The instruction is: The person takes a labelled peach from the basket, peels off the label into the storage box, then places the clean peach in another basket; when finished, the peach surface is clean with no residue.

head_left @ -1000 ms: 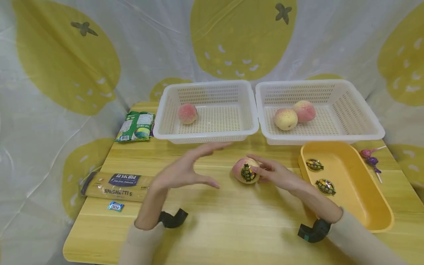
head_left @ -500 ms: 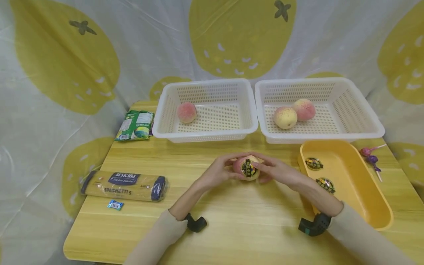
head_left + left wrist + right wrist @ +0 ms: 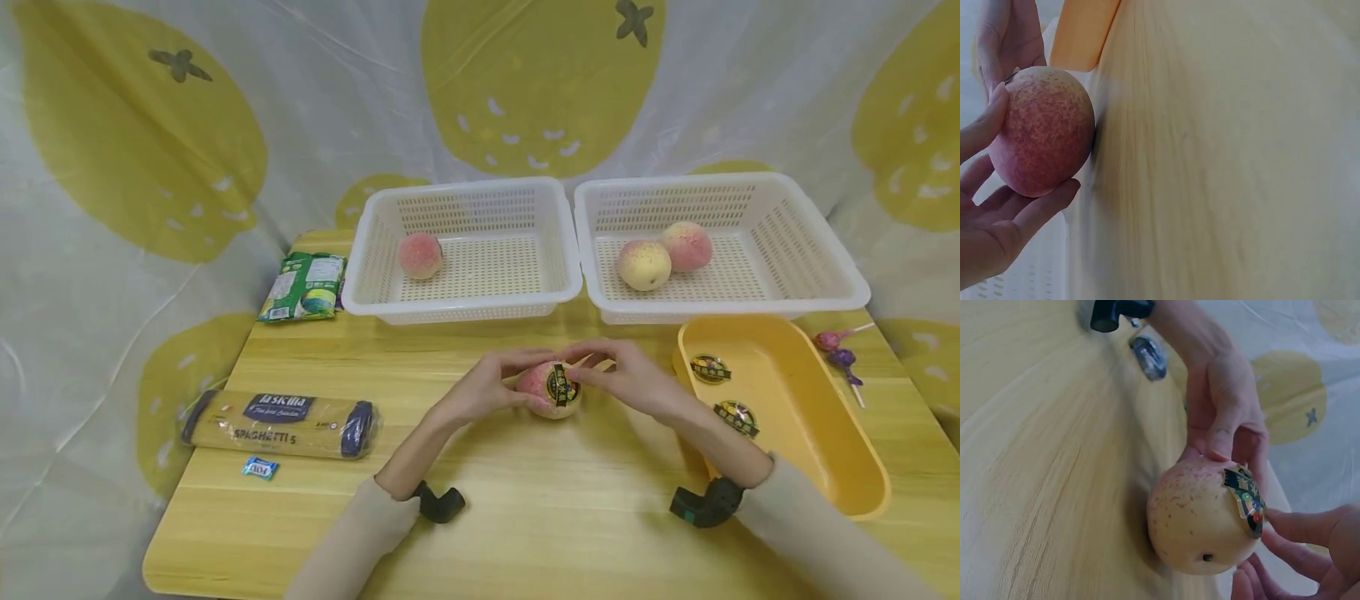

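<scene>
Both hands meet around a pink and cream peach (image 3: 542, 404), close over the wooden table. A round black-and-gold sticker (image 3: 561, 385) sits on its upper face; one edge stands slightly proud in the right wrist view. My left hand (image 3: 483, 387) holds the pink side, thumb on the near side and fingers round the far side. My right hand (image 3: 626, 379) has its thumb at the sticker's edge, with its other fingers curled round the far side of the peach. In the left wrist view the peach (image 3: 1047, 131) hides most of the sticker.
Behind stand two white baskets, the left (image 3: 465, 310) with one peach (image 3: 421, 256), the right (image 3: 727, 312) with two. An orange tray (image 3: 810, 417) with two stickers (image 3: 710, 368) is at right, beside lollipops (image 3: 842, 357). Spaghetti (image 3: 277, 423), a small blue packet (image 3: 259, 467) and green bag (image 3: 303, 287) lie left.
My left hand has come in from the left and taken hold of the peach. The peach has shifted slightly left and turned, while my right fingers have arched up with the thumb at the sticker.
</scene>
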Tool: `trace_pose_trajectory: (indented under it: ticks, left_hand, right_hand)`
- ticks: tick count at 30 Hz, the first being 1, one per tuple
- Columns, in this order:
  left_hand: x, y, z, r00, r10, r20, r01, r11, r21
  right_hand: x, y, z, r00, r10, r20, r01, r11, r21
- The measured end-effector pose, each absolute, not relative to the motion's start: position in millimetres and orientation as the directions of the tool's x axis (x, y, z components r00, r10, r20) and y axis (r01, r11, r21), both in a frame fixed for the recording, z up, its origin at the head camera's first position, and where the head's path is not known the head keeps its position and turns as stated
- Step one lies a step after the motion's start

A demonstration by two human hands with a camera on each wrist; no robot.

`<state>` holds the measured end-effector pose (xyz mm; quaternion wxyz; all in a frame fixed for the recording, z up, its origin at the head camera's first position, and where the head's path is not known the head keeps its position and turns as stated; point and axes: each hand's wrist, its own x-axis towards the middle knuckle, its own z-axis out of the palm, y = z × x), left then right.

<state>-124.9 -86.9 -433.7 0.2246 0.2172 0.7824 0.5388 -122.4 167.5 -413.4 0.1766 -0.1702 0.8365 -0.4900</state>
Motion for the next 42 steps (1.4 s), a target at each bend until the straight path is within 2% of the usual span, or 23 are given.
trace_pose_trajectory:
  ticks: [4,11,23,29,34,37,42]
  left_hand:
    - [-125,-86,-436,-0.802,0.582,-0.137,0.036,0.275,0.961]
    - [-127,-83,-437,-0.813,0.569,-0.125,0.067,0.303,0.951]
    - [-131,-79,-433,-0.804,0.582,-0.119,0.103,0.335,0.937]
    - [-133,-80,-432,-0.809,0.574,-0.123,0.099,0.340,0.935]
    - [-134,-81,-432,-0.811,0.572,-0.126,0.089,0.332,0.939]
    - [-133,-80,-430,-0.812,0.566,-0.142,0.070,0.336,0.939]
    - [-134,-79,-430,-0.817,0.555,-0.153,0.054,0.338,0.939]
  right_hand:
    - [-126,167,-415,-0.882,-0.435,-0.182,-0.031,0.439,-0.898]
    - [-129,167,-414,-0.885,-0.407,-0.225,0.021,0.447,-0.894]
    - [-130,160,-412,-0.908,-0.400,-0.124,-0.114,0.520,-0.846]
    - [-123,159,-406,-0.925,-0.380,0.019,-0.229,0.516,-0.826]
    - [-126,176,-384,-0.946,-0.290,0.146,-0.284,0.524,-0.803]
    - [-131,190,-372,-0.956,-0.260,0.133,-0.255,0.520,-0.815]
    - [-134,206,-370,-0.953,-0.292,0.086,-0.228,0.496,-0.838]
